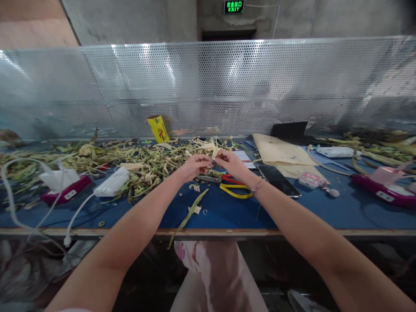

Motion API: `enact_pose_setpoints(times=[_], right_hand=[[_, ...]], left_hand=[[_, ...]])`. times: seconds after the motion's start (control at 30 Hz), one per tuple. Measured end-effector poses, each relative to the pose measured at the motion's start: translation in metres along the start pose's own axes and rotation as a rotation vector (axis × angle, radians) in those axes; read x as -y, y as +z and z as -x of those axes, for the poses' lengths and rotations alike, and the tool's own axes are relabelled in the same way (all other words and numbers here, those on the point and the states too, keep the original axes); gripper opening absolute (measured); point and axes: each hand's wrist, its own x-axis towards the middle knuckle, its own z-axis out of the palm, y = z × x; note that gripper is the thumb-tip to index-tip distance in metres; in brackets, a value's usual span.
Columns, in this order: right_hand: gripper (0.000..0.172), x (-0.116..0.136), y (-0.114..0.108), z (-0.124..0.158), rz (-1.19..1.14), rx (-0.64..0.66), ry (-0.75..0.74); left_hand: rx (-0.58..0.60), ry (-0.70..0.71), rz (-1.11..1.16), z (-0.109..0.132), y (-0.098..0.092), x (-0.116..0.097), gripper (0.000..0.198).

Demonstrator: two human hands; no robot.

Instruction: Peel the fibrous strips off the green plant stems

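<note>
My left hand (196, 167) and my right hand (230, 164) meet above the middle of the blue table, fingers bent and pinched together. A pale plant strip (215, 148) stands up at their fingertips and seems held between them; its lower part is hidden by the fingers. Beneath the right hand and wrist lie scissors (236, 190) with yellow and red handles, their blade pointing left. A long green dried stalk (190, 214) and small pale scraps (195, 187) lie nearer the front edge. Behind my left hand spreads a heap of dried green plant pieces (146, 167).
A yellow box (158, 129) stands by the perforated metal screen (208, 82). To the right are a black phone (279, 182), brown paper (282, 149), a pink case (309, 180) and a purple power strip (385, 195). A white adapter (112, 182) with cables and another purple strip (66, 195) lie left.
</note>
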Motion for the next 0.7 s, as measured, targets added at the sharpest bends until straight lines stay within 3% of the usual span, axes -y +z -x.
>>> enact_pose_setpoints(times=[0.33,0.43,0.57,0.7], right_hand=[[0.006,0.0022,0.005,0.0007,-0.211,-0.009,0.052],[0.004,0.0021,0.0082,-0.0001,-0.298,0.002,0.161],[0.011,0.0033,0.0095,0.0012,-0.408,0.058,0.357],[0.029,0.0021,0.0081,0.0053,-0.203,0.161,0.251]], left_hand=[[-0.001,0.004,-0.019,-0.002,0.0014,0.0006,0.018],[-0.06,-0.053,-0.022,-0.0031,0.003,0.0008,0.008],[-0.167,-0.135,0.027,-0.0033,0.0055,-0.0033,0.011],[-0.212,-0.16,0.101,-0.0028,0.0032,-0.0082,0.012]])
